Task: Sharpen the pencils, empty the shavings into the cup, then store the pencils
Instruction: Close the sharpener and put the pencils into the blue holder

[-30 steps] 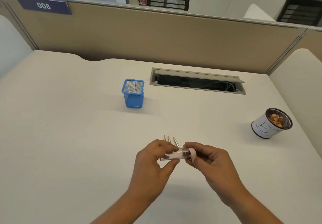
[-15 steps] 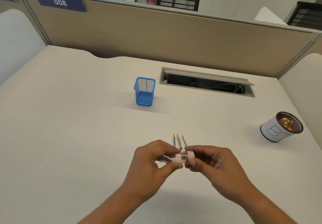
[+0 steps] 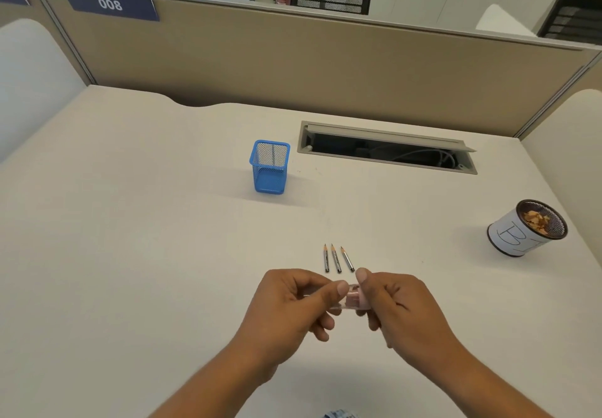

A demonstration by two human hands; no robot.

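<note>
Over the near middle of the cream-coloured desk (image 3: 130,255): a small pink pencil sharpener (image 3: 354,298) with a clear plastic shavings case, grasped from both ends. On its left end, the left hand (image 3: 293,307), thumb and curled fingers closed round the clear case. On its right end, the right hand (image 3: 399,307), thumb on top and fingers curled beneath, gripping the pink part. Just beyond the hands, lying flat on the desk: three short grey wooden pencils (image 3: 335,258), side by side without touching, sharpened tips pointing to the far side, the rightmost slightly slanted. Farther back and a little to the left, standing upright: a blue square wire-mesh pencil holder (image 3: 269,167). Out on the right, well apart from the pencils: a round dark-rimmed cup (image 3: 518,238) wrapped in white paper with a hand-drawn mark, holding tan wood shavings. At the far side, set into the desk: a grey cable tray (image 3: 387,149), lid open, cables within. Behind that, a beige partition (image 3: 325,69) bearing a dark blue plate (image 3: 110,4) marked 008.
</note>
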